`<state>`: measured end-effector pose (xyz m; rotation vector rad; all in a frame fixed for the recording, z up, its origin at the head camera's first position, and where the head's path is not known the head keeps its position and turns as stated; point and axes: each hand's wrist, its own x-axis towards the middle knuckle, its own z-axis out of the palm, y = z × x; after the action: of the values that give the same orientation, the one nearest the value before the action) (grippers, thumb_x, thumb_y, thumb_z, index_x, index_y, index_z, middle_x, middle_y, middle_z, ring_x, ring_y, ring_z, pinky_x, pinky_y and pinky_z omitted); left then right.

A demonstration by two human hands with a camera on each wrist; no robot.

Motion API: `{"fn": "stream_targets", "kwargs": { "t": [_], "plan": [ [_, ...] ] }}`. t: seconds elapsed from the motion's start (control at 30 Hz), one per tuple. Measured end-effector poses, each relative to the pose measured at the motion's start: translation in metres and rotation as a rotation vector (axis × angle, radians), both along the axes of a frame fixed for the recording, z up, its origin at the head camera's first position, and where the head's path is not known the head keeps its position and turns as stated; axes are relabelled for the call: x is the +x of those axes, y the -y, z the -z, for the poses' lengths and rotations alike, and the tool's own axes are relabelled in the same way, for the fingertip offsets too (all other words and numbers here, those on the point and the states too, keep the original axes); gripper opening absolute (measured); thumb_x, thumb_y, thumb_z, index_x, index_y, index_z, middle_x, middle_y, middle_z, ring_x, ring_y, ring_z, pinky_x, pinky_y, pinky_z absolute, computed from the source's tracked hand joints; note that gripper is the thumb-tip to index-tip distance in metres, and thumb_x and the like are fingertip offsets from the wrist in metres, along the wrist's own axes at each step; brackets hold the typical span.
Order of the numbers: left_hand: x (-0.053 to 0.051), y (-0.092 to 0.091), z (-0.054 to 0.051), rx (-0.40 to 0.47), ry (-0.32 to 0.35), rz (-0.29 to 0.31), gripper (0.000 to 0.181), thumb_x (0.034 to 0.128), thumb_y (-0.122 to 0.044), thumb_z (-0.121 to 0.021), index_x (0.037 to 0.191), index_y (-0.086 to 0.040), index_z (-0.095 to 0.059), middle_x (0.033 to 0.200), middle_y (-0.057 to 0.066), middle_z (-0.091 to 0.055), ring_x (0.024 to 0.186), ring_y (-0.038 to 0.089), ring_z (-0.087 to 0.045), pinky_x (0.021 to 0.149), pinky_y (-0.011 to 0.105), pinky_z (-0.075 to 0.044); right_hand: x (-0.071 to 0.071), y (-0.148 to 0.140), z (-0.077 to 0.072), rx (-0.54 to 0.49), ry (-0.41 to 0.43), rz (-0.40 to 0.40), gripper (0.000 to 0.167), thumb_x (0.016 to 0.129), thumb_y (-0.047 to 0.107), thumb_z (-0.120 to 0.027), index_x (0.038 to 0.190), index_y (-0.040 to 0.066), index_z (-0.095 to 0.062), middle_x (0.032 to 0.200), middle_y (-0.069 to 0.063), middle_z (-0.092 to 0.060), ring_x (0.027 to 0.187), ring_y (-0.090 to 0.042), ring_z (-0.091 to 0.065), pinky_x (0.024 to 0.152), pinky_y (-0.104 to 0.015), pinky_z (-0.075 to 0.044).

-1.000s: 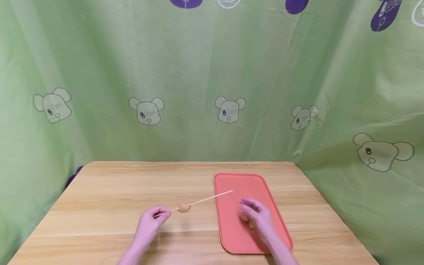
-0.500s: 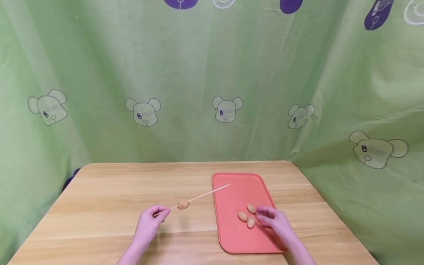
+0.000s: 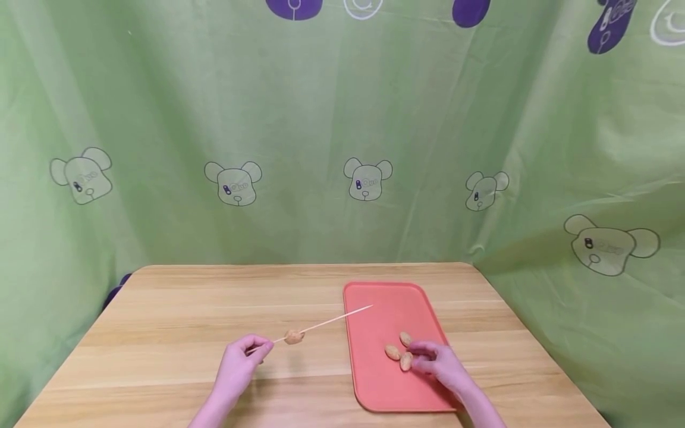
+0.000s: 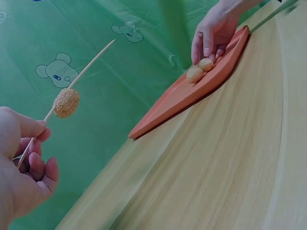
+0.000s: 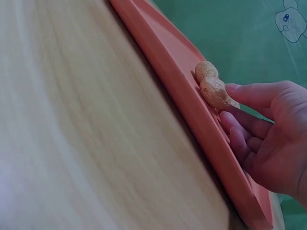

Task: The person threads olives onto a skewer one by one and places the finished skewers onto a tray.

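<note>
My left hand (image 3: 239, 364) pinches a thin wooden skewer (image 3: 337, 318) near its lower end, between thumb and forefinger. Threaded on the skewer is one tan, wrinkled oval ball (image 4: 66, 102), a little beyond the fingertips; the pointed end tilts up over the tray's left edge. On the pink-orange tray (image 3: 374, 386) lie three similar tan balls, one at the back (image 3: 405, 339), one at the left (image 3: 392, 352) and one in front (image 3: 406, 361). Over the tray's right side, my right hand (image 5: 283, 129) has its thumb and fingers at these balls; its fingers look relaxed and somewhat apart.
The tray lies on the right half of a light wooden table (image 3: 176, 321). A green curtain (image 3: 299, 119) with printed bear heads hangs behind the table and along its sides.
My right hand first moved right, off the balls, uncovering them, then shifted slightly left toward them. My left hand keeps its pinch on the skewer, whose tip rose and then dipped slightly.
</note>
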<state>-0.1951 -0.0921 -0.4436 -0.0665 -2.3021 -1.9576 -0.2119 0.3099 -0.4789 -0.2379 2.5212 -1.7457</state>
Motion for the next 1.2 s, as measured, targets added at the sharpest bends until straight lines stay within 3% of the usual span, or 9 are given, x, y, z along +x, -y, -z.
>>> {"fn": "stream_targets", "kwargs": {
  "t": [0.2,0.4,0.6,0.77,0.9,1.0,1.2],
  "plan": [
    [-0.001,0.001,0.004,0.0,0.014,0.009,0.014,0.0832,-0.005,-0.065,0.09,0.007,-0.064,0.076,0.007,-0.058,0.067,0.011,-0.051,0.062,0.025,-0.045,-0.002,0.003,0.002,0.058,-0.065,-0.015,0.039,0.076,-0.003,-0.069,0.109,-0.019,-0.055,0.089,-0.019,-0.063,0.072,-0.006,-0.054,0.06,-0.019,-0.045],
    [-0.002,0.001,0.006,-0.016,0.019,0.009,0.012,0.0833,-0.005,-0.065,0.089,0.006,-0.064,0.075,0.007,-0.058,0.067,0.012,-0.051,0.062,0.025,-0.045,-0.001,0.006,0.006,0.135,-0.086,0.04,0.032,0.074,0.004,-0.074,0.101,-0.01,-0.063,0.093,-0.013,-0.061,0.072,-0.005,-0.05,0.063,-0.02,-0.043],
    [0.0,0.001,0.006,-0.004,0.017,0.012,0.013,0.0833,-0.004,-0.064,0.089,0.007,-0.064,0.073,0.006,-0.056,0.064,0.01,-0.049,0.059,0.024,-0.044,0.0,0.01,0.006,0.194,-0.073,0.129,0.028,0.072,0.012,-0.079,0.092,-0.002,-0.064,0.079,-0.005,-0.059,0.069,-0.007,-0.051,0.062,-0.021,-0.043],
    [-0.001,0.002,0.007,-0.014,0.03,0.01,0.013,0.0834,-0.004,-0.064,0.09,0.007,-0.064,0.071,0.004,-0.054,0.063,0.009,-0.047,0.057,0.023,-0.042,0.003,0.011,0.005,0.139,-0.048,0.197,0.026,0.074,0.011,-0.077,0.09,-0.002,-0.061,0.076,-0.005,-0.056,0.065,-0.009,-0.05,0.056,-0.022,-0.043],
    [0.0,0.002,0.005,-0.02,0.018,0.008,0.014,0.0831,-0.005,-0.065,0.09,0.007,-0.064,0.072,0.006,-0.056,0.066,0.012,-0.05,0.06,0.025,-0.044,0.004,0.015,0.001,0.065,-0.009,0.247,0.025,0.076,0.011,-0.075,0.091,-0.001,-0.06,0.084,-0.01,-0.062,0.066,-0.01,-0.051,0.055,-0.023,-0.044],
    [0.001,0.001,0.003,-0.016,0.004,0.006,0.014,0.0825,-0.006,-0.066,0.09,0.006,-0.065,0.073,0.008,-0.057,0.067,0.013,-0.052,0.062,0.027,-0.046,0.006,0.021,-0.003,0.024,-0.023,0.269,0.025,0.076,0.009,-0.075,0.091,-0.002,-0.059,0.098,-0.015,-0.066,0.071,-0.01,-0.056,0.062,-0.023,-0.046],
    [0.003,0.001,0.001,-0.007,0.002,-0.003,0.011,0.0822,-0.004,-0.065,0.088,0.005,-0.065,0.071,0.008,-0.056,0.065,0.014,-0.051,0.061,0.027,-0.046,0.008,0.029,-0.01,-0.104,-0.051,0.211,0.03,0.078,0.001,-0.071,0.1,-0.012,-0.055,0.111,-0.028,-0.059,0.08,-0.011,-0.064,0.073,-0.027,-0.052]
  ]
}}
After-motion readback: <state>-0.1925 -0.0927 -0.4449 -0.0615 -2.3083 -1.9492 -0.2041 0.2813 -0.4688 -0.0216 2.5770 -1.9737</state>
